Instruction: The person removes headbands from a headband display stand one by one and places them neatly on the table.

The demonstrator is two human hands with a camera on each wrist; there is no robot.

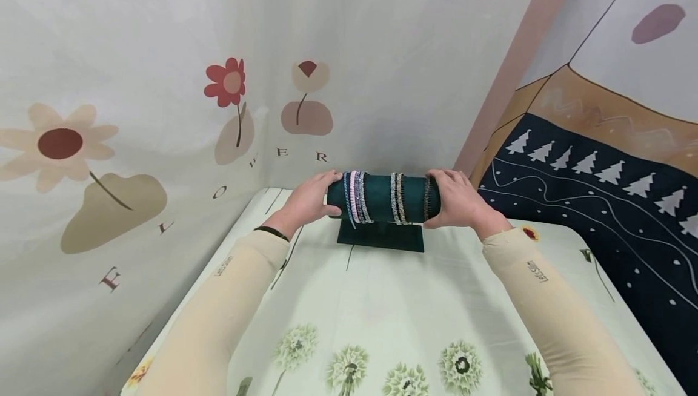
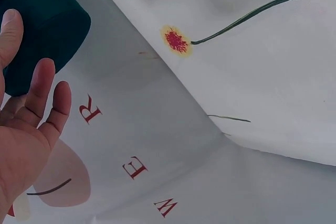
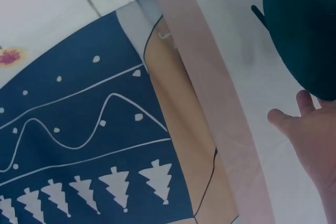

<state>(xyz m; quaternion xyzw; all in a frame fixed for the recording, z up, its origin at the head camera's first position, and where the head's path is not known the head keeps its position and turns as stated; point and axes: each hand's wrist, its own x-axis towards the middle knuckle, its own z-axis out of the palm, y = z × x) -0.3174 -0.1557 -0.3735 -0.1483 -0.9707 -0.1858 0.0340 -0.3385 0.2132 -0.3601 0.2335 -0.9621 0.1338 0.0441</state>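
A dark green bracelet display stand (image 1: 378, 196) has a padded horizontal roll above a flat rectangular base (image 1: 382, 238). Blue, pink and grey bracelets (image 1: 357, 196) circle the roll's left part. Two beaded bracelets (image 1: 398, 199) sit right of its middle, and a dark one (image 1: 428, 199) is by the right end. My left hand (image 1: 308, 202) grips the roll's left end between thumb and fingers; the left wrist view shows that green end (image 2: 60, 24) close up. My right hand (image 1: 458, 199) holds the opposite end, whose flat face (image 3: 304, 35) fills a corner of the right wrist view.
Under the stand lies a table with a pale floral cloth (image 1: 392, 299). A white curtain with printed flowers (image 1: 382, 81) hangs directly behind and along the left. To the right hangs navy fabric with white trees (image 1: 589, 190).
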